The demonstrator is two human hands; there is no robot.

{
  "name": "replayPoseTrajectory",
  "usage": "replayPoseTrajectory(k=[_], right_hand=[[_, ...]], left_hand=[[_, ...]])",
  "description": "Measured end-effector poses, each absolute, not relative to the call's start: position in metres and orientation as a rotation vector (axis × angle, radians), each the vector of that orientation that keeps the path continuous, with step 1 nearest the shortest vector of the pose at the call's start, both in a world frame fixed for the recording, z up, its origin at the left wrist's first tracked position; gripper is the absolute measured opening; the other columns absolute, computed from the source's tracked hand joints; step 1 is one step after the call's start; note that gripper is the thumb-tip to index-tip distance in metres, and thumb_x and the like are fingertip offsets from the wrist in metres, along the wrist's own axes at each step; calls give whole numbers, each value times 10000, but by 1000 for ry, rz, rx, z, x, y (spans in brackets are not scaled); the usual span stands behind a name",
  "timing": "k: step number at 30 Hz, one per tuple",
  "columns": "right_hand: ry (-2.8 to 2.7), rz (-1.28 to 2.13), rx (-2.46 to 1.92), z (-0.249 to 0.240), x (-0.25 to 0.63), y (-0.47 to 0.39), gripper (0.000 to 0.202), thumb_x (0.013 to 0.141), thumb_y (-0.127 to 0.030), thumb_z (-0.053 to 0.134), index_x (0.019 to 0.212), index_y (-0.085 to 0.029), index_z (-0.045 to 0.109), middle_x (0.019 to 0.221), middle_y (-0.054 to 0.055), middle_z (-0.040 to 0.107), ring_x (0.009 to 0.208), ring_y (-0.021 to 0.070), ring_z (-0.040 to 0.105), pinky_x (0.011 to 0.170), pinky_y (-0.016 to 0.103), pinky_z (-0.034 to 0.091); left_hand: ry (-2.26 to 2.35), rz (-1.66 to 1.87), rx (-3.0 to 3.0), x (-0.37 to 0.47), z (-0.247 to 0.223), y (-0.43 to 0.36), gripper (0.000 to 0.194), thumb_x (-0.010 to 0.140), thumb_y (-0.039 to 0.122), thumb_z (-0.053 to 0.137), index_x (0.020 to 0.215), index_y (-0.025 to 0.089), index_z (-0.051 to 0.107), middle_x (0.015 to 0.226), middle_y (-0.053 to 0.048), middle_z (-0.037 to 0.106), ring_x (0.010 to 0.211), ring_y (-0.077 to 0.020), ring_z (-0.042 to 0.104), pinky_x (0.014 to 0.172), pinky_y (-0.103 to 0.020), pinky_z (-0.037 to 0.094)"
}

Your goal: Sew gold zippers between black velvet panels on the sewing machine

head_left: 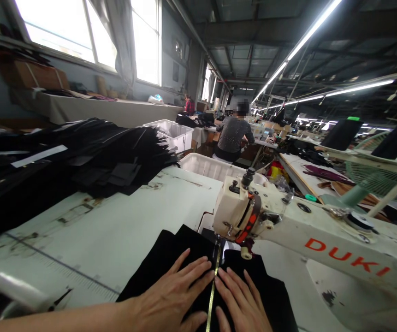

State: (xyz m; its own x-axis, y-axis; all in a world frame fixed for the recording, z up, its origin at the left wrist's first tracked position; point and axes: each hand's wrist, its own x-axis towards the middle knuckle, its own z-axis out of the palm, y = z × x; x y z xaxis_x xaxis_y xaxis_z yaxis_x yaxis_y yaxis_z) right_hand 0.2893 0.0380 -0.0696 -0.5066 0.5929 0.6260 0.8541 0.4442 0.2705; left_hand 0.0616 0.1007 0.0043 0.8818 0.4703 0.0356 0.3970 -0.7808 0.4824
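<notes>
Black fabric (pixel 163 263) lies under the needle area of a white sewing machine (pixel 277 221) marked DUKI. A metallic gold zipper (pixel 211 299) runs along the fabric up to the presser foot (pixel 217 246). My left hand (pixel 174 290) rests flat on the cloth left of the zipper, fingers stretched toward the foot. To the right of the zipper, my right hand (pixel 241 299) presses on the fabric with its fingers extended. The fingertips of both hands come close together near the zipper, just in front of the foot. The needle itself is too small to make out.
A large pile of black fabric pieces (pixel 108 152) covers the table's left part. White plastic bins (pixel 205 167) stand behind the table. Black thread cones (pixel 341 133) and a green fan (pixel 371 170) are on the right. Another person (pixel 234 136) sits farther back.
</notes>
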Motion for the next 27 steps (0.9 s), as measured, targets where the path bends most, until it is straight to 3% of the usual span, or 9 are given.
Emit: replayPoseTrajectory(k=[11, 18, 27], right_hand=[[-2276, -928, -1160, -71, 293, 43, 288, 902, -347, 528, 1117, -230, 679, 1157, -64, 708, 961, 127, 695, 868, 250, 519], [-2305, -956, -1162, -72, 294, 44, 310, 895, -363, 537, 1146, -227, 658, 1152, -70, 706, 952, 155, 710, 761, 309, 562], [-2316, -843, -1268, -43, 296, 61, 309, 892, -225, 455, 1134, -200, 646, 1153, -27, 709, 986, 175, 707, 785, 322, 593]], left_hand=[[613, 175, 2647, 62, 8, 102, 599, 899, 269, 616, 1450, 136, 420, 1476, -161, 428, 1382, -304, 379, 1150, -562, 200], [580, 216, 2660, 60, 4, 103, 645, 890, 252, 618, 1478, 157, 371, 1493, -134, 417, 1384, -307, 376, 1154, -562, 205], [633, 267, 2687, 78, -13, 123, 634, 910, 275, 554, 1491, 132, 342, 1530, -164, 348, 1422, -307, 303, 1155, -587, 175]])
